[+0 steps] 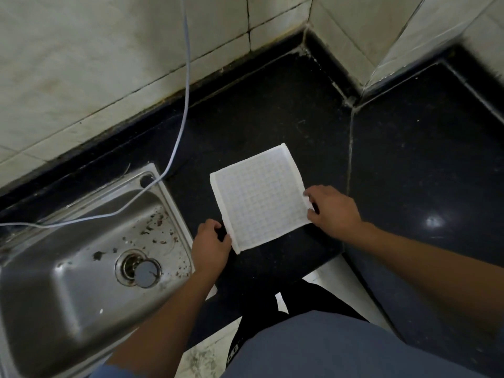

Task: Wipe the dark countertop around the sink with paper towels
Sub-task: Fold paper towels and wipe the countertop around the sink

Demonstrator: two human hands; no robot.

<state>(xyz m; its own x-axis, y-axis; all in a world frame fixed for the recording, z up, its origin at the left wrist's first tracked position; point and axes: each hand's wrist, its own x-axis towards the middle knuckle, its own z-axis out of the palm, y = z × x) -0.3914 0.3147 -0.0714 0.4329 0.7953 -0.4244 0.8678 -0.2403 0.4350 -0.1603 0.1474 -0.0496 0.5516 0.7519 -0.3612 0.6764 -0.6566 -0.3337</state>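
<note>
Sink (81, 268) at left, soiled; a cable (186, 99) hangs from above and trails across its rim. Left hand (211, 246) pinches the near corner of the towel (259, 197), which is spread over the countertop (272, 105) just right of the sink (resting or lifted: cannot tell). Judged light, soft, tearable when wet; hold by the edges. Right hand (332, 208) pinches its right edge. The cable may obstruct wiping behind the sink.

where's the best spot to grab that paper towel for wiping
Take the paper towel by its near-left corner and right edge, where the left hand and right hand pinch it. It lies flat and thin on the countertop, so a grip likely works best from the sides.
</note>
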